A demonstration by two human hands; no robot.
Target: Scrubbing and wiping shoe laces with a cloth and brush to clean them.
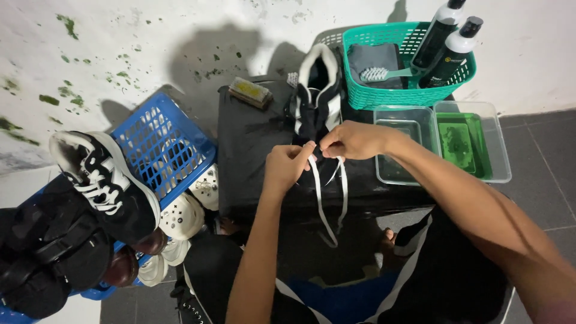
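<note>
On the black counter (252,150) one black-and-white shoe (317,96) lies with its long axis running away from the person. Left hand (287,168) and right hand (354,141) each pinch a white lace (321,198). Behind, a green basket (414,93) holds two bottles (450,48).

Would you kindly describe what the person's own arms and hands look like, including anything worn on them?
Both forearms are bare, with no sleeves in view. The left hand and right hand wear no gloves, and no rings, watch or bracelets are visible. No markings show on either arm.
</note>
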